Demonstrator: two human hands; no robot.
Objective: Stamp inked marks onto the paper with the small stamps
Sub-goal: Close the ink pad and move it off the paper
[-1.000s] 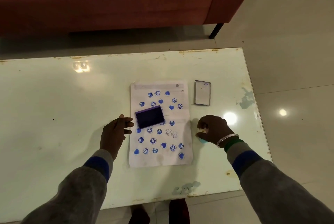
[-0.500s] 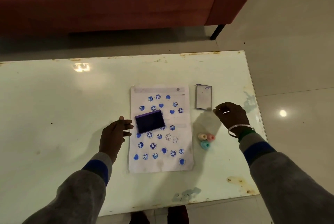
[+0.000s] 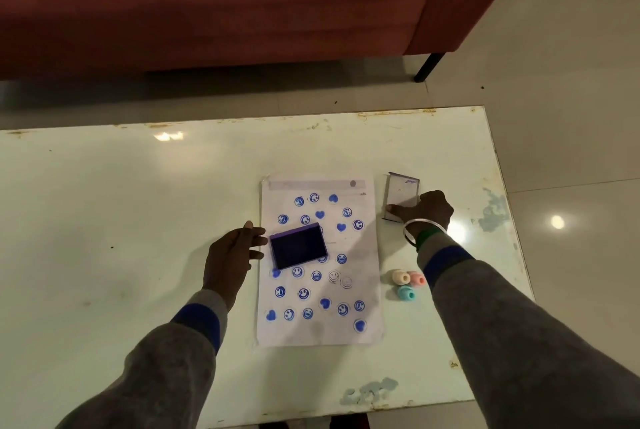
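Two grey-sleeved arms reach over a white table (image 3: 138, 203). A sheet of paper (image 3: 318, 335) dotted with blue smileys and hearts lies in the middle. An open ink pad (image 3: 298, 246) rests on it toward 9 o'clock. The left hand (image 3: 230, 252), fingers straight and relaxed, sits just beside the pad; whether it touches cannot be told. At 2 o'clock of the sheet, the right hand (image 3: 429, 212) curls thumb and fingers round the pad's lid (image 3: 401, 191). Three small stamps (image 3: 406, 292), cream, pink and teal, cluster at 4 o'clock, with no hand on them. They look light, rigid and apt to tip or roll, so a fingertip pinch on the barrel sides should suit.
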